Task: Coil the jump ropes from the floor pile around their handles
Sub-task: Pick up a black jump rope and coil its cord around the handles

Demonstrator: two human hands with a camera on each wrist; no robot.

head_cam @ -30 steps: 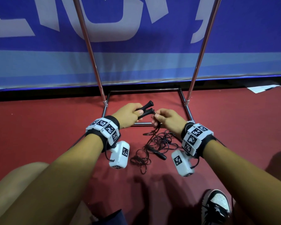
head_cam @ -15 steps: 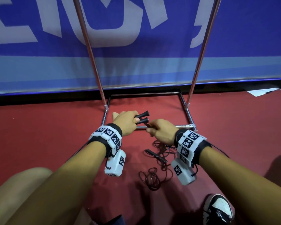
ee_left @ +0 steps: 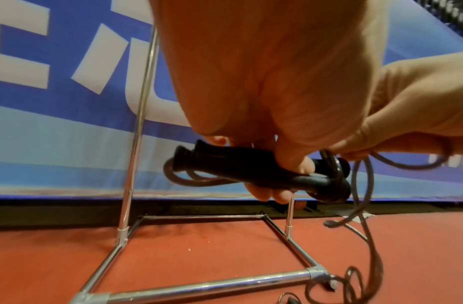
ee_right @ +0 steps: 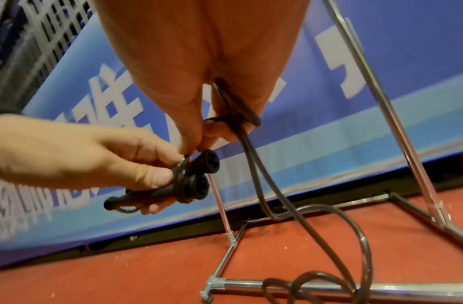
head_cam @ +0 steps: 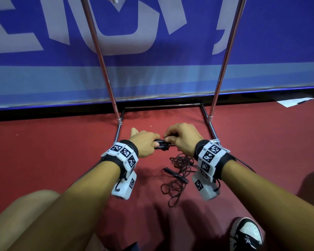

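My left hand (head_cam: 145,142) grips two black jump-rope handles (ee_left: 241,166) held side by side, above the red floor. A few turns of thin dark rope (ee_right: 182,185) wrap the handles near their ends. My right hand (head_cam: 181,137) is just right of the handles and pinches the rope (ee_right: 235,121) close to them. From it the rope (ee_right: 274,205) hangs down to a tangled pile (head_cam: 181,167) on the floor below my right wrist. Another black handle (head_cam: 174,175) lies in that pile.
A chrome rack frame (head_cam: 213,131) stands on the red floor (head_cam: 53,151) just beyond my hands, two uprights (head_cam: 100,57) rising from it. A blue banner wall (head_cam: 152,78) stands behind. My knee (head_cam: 25,205) is low left, my shoe (head_cam: 246,234) low right.
My right hand has risen from below the handles to level with their tips, carrying the rope up. The handles now lie nearly level, and the floor pile has shifted slightly.
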